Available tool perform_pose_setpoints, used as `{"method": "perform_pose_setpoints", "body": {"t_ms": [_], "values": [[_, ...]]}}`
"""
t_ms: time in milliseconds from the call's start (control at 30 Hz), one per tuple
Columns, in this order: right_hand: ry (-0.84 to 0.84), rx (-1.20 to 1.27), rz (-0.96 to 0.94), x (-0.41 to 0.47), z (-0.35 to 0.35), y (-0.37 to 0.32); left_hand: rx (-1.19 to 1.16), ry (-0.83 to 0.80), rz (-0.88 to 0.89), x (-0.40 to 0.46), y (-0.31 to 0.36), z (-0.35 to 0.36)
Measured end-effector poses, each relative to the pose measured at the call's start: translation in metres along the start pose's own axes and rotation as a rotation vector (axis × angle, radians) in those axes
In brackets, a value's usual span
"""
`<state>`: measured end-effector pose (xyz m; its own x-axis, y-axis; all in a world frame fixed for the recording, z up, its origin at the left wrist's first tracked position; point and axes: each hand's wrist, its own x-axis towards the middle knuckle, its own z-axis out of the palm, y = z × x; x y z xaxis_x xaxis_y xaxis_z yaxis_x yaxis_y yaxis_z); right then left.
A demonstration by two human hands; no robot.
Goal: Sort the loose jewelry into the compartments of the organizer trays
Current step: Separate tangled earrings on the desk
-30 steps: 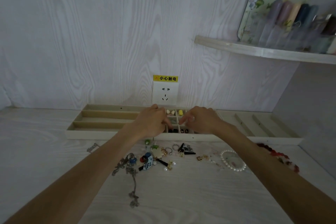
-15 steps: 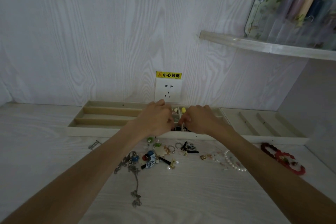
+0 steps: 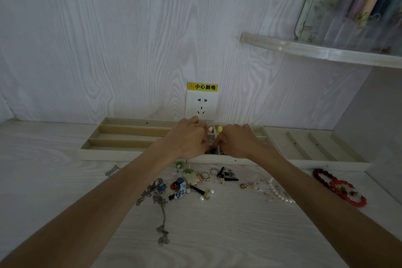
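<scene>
Head view: left hand (image 3: 187, 138) and right hand (image 3: 236, 140) sit close together at frame centre, over the small square compartments of the organizer tray (image 3: 130, 152). Fingers of both are curled inward, tips nearly meeting above a dark item (image 3: 214, 151) in a near compartment. Whether either hand pinches a piece cannot be told; the fingertips hide whatever lies between them.

Behind the hands, two far compartments hold a cream bead (image 3: 210, 129) and a yellow bead (image 3: 220, 129). Long slots at the tray's left look empty. A second tray (image 3: 315, 148) with slanted dividers lies to the right, touching the first.

Below the trays, the loose jewelry (image 3: 195, 183) is scattered on the surface (image 3: 65, 180): rings, black sticks, a blue-and-white pendant (image 3: 180, 190), a grey chain (image 3: 162, 213) trailing toward the lower frame, a pearl bracelet (image 3: 279, 192) and a red bead bracelet (image 3: 339, 187) at right. Most of it is unsorted; task judged early.

Risks, as judgement:
- Small piece slips from the fingertips into the wrong cell; dividers are low and cells adjacent.
- Forearms pass just above the pile; a dragged wrist could scatter it or snag the chain.
- Dim light makes similar pieces hard to distinguish.
</scene>
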<state>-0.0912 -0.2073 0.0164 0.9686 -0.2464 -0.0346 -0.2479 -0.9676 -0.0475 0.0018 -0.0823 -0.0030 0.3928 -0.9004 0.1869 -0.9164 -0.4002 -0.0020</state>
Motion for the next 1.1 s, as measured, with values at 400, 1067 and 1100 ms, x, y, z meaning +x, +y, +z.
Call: {"method": "perform_pose_setpoints", "body": {"t_ms": [400,1067,1100], "values": [[0.068,0.23,-0.066,-0.045,-0.019,0.008,-0.284,0.139,-0.122,-0.055,-0.015,-0.029],[0.174,0.327,-0.076,-0.104,0.041,-0.029,-0.293,-0.024,-0.005,-0.116,0.027,-0.003],[0.184,0.41,-0.061,-0.105,0.039,-0.027,-0.298,-0.024,-0.002,-0.115,0.029,-0.002]]}}
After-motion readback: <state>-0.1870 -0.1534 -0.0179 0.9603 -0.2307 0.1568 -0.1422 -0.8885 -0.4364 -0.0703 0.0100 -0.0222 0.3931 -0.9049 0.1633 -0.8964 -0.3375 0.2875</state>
